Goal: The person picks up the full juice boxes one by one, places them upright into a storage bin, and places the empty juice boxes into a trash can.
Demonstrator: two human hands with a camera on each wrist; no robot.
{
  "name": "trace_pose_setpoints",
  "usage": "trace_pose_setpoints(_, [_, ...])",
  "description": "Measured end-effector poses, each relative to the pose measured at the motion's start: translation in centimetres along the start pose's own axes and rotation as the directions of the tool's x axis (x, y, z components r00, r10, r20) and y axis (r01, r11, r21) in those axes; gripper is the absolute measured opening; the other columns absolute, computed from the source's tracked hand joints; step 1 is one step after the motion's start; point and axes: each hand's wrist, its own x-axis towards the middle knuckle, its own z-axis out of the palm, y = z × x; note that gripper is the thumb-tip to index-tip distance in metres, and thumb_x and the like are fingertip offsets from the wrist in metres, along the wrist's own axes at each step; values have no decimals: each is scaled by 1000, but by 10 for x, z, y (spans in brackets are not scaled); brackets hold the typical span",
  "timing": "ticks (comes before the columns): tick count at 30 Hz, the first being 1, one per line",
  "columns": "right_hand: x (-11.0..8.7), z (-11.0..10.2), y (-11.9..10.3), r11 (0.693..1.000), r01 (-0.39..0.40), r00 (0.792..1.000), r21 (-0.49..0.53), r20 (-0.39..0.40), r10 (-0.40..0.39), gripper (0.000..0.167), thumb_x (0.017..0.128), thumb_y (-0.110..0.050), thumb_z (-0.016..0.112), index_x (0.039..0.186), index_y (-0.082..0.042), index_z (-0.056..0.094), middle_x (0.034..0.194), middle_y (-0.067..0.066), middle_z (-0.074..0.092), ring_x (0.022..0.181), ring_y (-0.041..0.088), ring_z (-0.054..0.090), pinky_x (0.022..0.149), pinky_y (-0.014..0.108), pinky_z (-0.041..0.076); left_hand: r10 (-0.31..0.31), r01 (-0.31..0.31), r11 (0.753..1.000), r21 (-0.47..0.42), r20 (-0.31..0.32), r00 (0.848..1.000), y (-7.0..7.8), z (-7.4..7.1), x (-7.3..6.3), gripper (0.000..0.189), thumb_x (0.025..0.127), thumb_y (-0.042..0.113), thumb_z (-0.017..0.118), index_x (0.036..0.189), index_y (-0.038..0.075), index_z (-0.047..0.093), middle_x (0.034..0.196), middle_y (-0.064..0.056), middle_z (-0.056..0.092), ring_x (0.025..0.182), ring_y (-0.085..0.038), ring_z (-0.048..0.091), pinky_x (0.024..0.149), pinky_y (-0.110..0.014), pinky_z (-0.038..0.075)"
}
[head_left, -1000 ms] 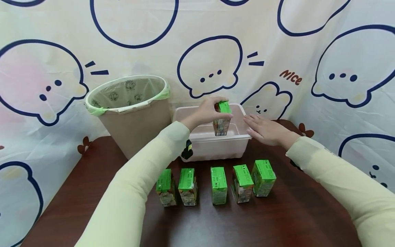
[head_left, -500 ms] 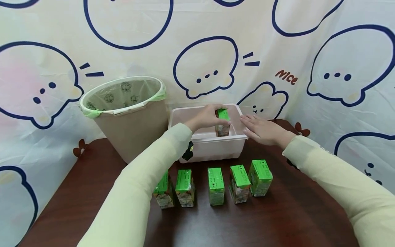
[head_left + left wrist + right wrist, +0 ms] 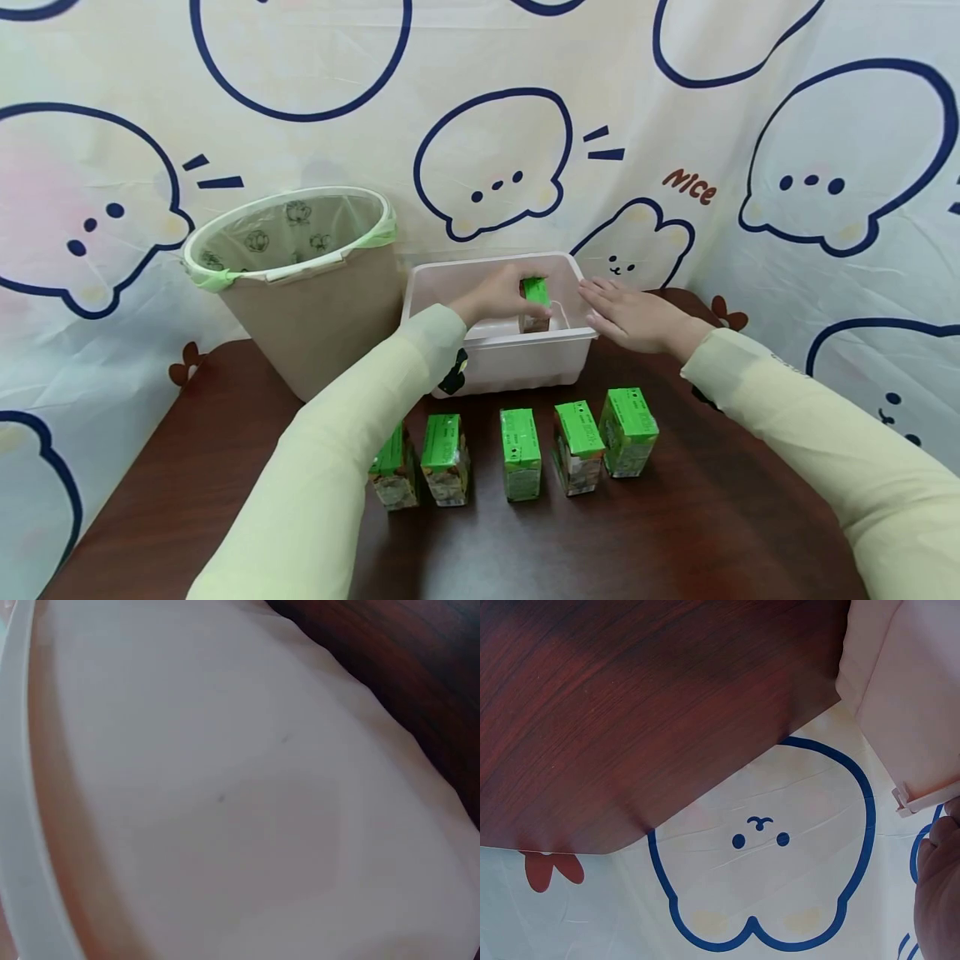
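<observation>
In the head view my left hand (image 3: 491, 297) grips a small green-topped drink carton (image 3: 536, 292) between thumb and fingers. It holds the carton upright inside a pale pink plastic bin (image 3: 525, 367), below the rim level. Part of the carton is hidden by the hand and the bin's front wall. My right hand (image 3: 628, 318) rests with straight fingers at the bin's right rim; its fingers also show against the bin edge in the right wrist view (image 3: 937, 889). Only the bin's outer wall (image 3: 210, 750) and the table show in the left wrist view.
Several matching cartons (image 3: 521, 454) stand in a row on the dark wooden table (image 3: 600, 550) before the bin. The leftmost carton (image 3: 395, 475) is partly behind my left sleeve. A tall beige trash can (image 3: 322, 325) with a liner stands left. A printed curtain (image 3: 337, 150) hangs behind.
My left hand has lowered the carton deeper into the bin. The right hand keeps its place at the rim. The whole scene shifts slightly left in the view.
</observation>
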Motion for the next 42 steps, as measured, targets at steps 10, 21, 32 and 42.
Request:
trace_pose_setpoints(10, [1, 1, 0, 1000, 11, 1000, 9, 15, -11, 70, 102, -53, 28, 155, -7, 19, 160, 15, 15, 145, 38, 11, 113, 57, 15, -63, 62, 998, 33, 34, 997, -4, 6, 3, 52, 80, 29, 82, 121, 3, 60, 92, -7, 56, 80, -20, 54, 67, -28, 45])
trace_pose_setpoints(21, [2, 2, 0, 1000, 6, 1000, 16, -2, -6, 64, 103, -40, 39, 156, -9, 20, 160, 13, 17, 145, 37, 13, 113, 57, 16, -129, 119, 988, 102, 95, 987, -6, 16, 11, 63, 83, 24, 80, 137, 6, 54, 105, -6, 60, 89, -21, 54, 74, -27, 45])
trace_pose_setpoints(32, [2, 1, -1, 1000, 4, 1000, 9, 4, -4, 63, 104, -41, 38, 155, -9, 20, 160, 14, 16, 145, 37, 14, 113, 58, 17, -148, 131, 979, 155, 104, 983, -9, 20, 16, 66, 83, 26, 79, 139, 3, 52, 117, -6, 61, 92, -20, 54, 76, -26, 45])
trace_pose_setpoints(42, [1, 1, -1, 1000, 0, 1000, 10, 5, 0, 63, 104, -42, 36, 155, -9, 20, 160, 13, 16, 145, 36, 13, 113, 56, 17, -166, 148, 975, 162, 99, 981, -10, 23, 18, 59, 83, 23, 80, 135, 5, 57, 113, -5, 63, 90, -20, 56, 74, -25, 47])
